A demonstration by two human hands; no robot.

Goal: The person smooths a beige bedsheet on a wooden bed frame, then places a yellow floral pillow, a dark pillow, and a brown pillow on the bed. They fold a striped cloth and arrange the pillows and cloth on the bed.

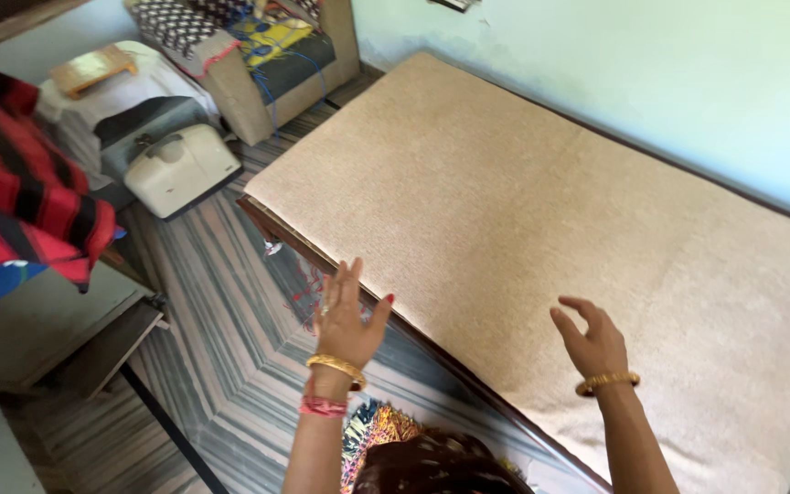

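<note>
Left hand point(347, 316): raised, palm open, fingers spread and pointing up, empty, hovering over the near wooden edge of the bed. Gold bangle point(336, 368) and red thread bands point(323, 407) on that wrist.

Right hand point(592, 340): also empty, fingers loosely curled and apart, thumb out, held just above the wide beige fleecy mattress cover point(541, 210); touching or not cannot be told. A second gold bangle point(606, 382) at the wrist.

Cover straight ahead of both hands, stretching away up and to the right; long axis running from the far left corner near the armchair toward the lower right, alongside the pale blue-green wall point(651, 64). Right hand clearly nearer, already over the cloth; left hand only at its near border, over the dark wooden bed frame point(322, 259). Cover lying flat and smooth, nothing on it.

Below the hands, grey striped stone floor point(230, 338).

Further left, a cream hard-shell machine case with a handle point(182, 167) standing on the floor, closed, contents hidden. Behind it a tan upholstered armchair point(249, 87) holding a heap of patterned cloths, black-and-white check and yellow. At far left, a red-and-black striped blanket point(20, 197) draped over a grey cabinet point(38, 320).
</note>
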